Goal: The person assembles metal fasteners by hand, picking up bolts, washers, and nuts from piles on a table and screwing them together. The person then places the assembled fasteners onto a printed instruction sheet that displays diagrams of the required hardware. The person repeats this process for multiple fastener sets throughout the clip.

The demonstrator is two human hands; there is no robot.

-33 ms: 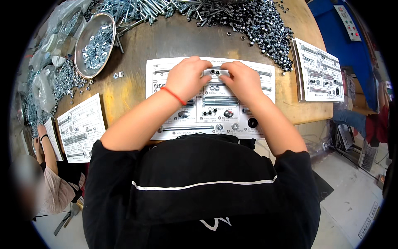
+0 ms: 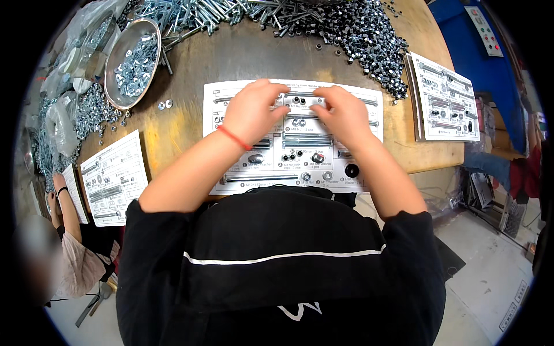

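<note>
Left grip: While my left hand [image 2: 253,112] hangs over the upper part of the printed sheet [image 2: 209,115], its thumb and forefinger stand a narrow gap apart; whether they press on anything, I cannot tell.
Right grip: My right hand [image 2: 346,115] faces it, thumb and forefinger likewise narrowly parted; contact or hold cannot be told.
Silver rod [image 2: 301,94]: Runs crosswise on the sheet between my two forefingers; real bolt or printed picture, I cannot tell.
Dark round pieces [image 2: 295,100]: A pair, just below the rod, between my hands.
Sheet position: Flat on the table [image 2: 231,52] before me, with a bundle of silver bolts [image 2: 307,140] showing near its middle and a black ring [image 2: 351,170] toward its lower right.
Wristband [image 2: 234,138]: Red, around my left wrist.
Steel bowl [image 2: 138,29]: Left of the sheet, containing silver washers; two loose washers [image 2: 168,104] lie on the table between bowl and sheet.
Heaps: Long bolts [image 2: 202,11] along the far side; many small nuts [image 2: 375,49] at far right.
Neighbouring sheets: One at left [image 2: 115,179], another at right [image 2: 447,101].
Co-worker: A hand [image 2: 59,181] at far left, dark band on the wrist.
</note>
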